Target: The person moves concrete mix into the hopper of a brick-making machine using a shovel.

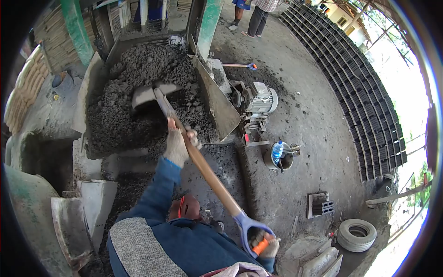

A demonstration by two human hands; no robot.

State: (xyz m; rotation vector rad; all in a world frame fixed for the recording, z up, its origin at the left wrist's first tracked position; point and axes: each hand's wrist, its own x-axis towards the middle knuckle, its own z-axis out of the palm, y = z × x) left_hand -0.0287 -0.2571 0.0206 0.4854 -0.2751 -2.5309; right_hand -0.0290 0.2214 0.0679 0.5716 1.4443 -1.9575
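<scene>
A long-handled shovel (210,174) runs diagonally across the head view. Around the lower part of its wooden shaft, my left hand (177,144) is closed. My right hand (267,245) grips the orange bar of the blue D-shaped handle near the bottom of the view. The metal blade (144,95) is over a heap of dark, crumbly wet mix (150,64). Just below the blade there is a dark hollow in the heap. A metal trough (214,99) with sloping sides surrounds the mix.
Right of the trough stands an electric motor (263,99), with another shovel (239,66) behind it. A bucket (287,161) holds a water bottle (277,151). Long racks of dark blocks (344,78) line the right side. A tyre (356,234) lies lower right. Two people (258,21) stand at the back.
</scene>
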